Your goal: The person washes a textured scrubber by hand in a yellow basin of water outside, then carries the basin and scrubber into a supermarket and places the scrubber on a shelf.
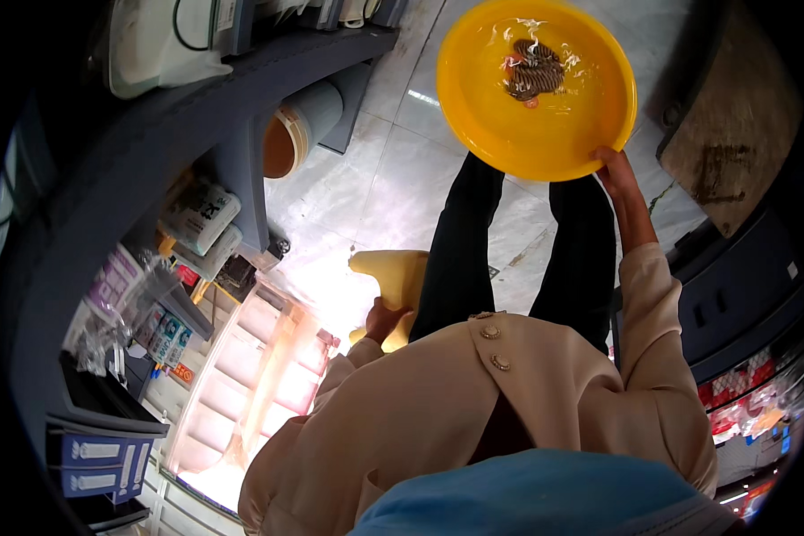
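Note:
In the head view my right hand [616, 171] grips the near right rim of a round yellow plastic basin [482, 134]. Water appears to fill the basin, and a dark, ridged bundle [537, 70] with small orange-red bits beside it lies in the middle. What the bundle is, I cannot tell. Down at the left, beside my leg, my left hand [383, 321] is at a yellow plastic stool or similar piece [398, 271], its fingers against the edge. My sleeve and the glare partly hide that hand's grasp.
A grey shelf unit [241, 77] curves along the left, with wrapped packs [201, 214] below. A bucket [295, 137] lies on its side near the tiled floor [402, 174]. On the right stand a worn board [744, 134] and a dark cabinet [737, 301]. A lit pink-white rack [254, 368] is lower left.

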Available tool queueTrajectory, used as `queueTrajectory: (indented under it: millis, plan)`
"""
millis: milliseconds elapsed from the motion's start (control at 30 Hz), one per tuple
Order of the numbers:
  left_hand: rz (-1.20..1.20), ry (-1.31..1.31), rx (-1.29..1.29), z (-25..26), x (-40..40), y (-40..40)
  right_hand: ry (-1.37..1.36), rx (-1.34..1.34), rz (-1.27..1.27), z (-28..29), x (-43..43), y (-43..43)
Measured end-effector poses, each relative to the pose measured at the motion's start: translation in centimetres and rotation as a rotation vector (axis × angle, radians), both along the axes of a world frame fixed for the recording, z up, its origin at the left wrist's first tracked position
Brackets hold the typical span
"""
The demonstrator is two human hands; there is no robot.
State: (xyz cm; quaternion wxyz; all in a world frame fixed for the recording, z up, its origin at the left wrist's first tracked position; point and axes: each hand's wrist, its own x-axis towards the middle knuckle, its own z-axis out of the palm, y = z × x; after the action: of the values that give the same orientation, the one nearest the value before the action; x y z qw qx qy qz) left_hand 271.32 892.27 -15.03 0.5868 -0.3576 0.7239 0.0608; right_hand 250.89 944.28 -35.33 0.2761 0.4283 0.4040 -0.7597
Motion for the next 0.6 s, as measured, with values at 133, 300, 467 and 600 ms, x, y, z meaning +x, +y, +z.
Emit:
queueTrajectory:
  millis: [133, 300, 467, 600]
  plan:
    - [-0.006, 0.007, 0.003, -0.2, -3.5, 2.3, -0.048, 0.04, 0.066, -3.3, -6.7, 1.6]
    - [-0.015, 0.0, -0.034, -1.9, -5.2, 5.9, 0.009, 0.009, 0.129, -9.6, -14.5, 5.8]
    - [-0.038, -0.065, 0.113, -8.9, -1.2, 7.1, -0.052, 0.042, 0.186, -13.7, -21.2, 7.5]
    - [0.955, 0.227, 0.27, -15.6, 3.2, 6.8, -0.024, 0.074, 0.161, -18.9, -24.0, 10.2]
